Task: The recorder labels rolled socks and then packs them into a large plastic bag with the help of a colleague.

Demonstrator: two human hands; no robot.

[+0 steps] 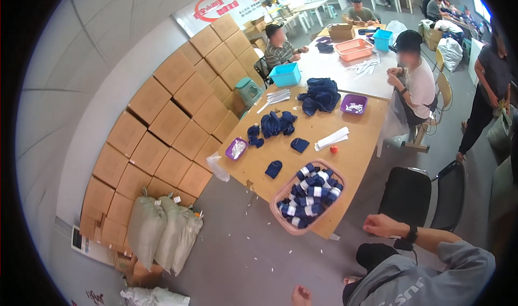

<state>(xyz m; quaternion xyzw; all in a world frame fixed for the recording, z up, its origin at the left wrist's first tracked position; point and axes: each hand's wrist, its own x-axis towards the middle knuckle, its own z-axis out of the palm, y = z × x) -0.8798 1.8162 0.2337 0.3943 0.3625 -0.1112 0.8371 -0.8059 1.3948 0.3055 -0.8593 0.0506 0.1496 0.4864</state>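
Note:
My right hand (381, 225), with a dark band on its wrist, is held off the table's near corner, beside a black chair (406, 195). Its fingers are curled in and nothing shows in them. At the lower edge my left hand (301, 296) hangs over the floor, fingers also curled, no object visible. Neither hand touches the table (356, 168). At its near end sits a pink basket (276, 215) full of rolled navy cloth bundles (308, 202) with white paper bands. Two folded navy pieces, one a navy cloth piece (273, 169), lie behind the basket.
White paper strips (332, 139), a red round object (334, 149), navy cloth heaps (319, 94) and purple trays (354, 104) are on the table. People sit around its far part; one person (488, 85) stands right. Stacked cartons (175, 117) and sacks (145, 228) line the left.

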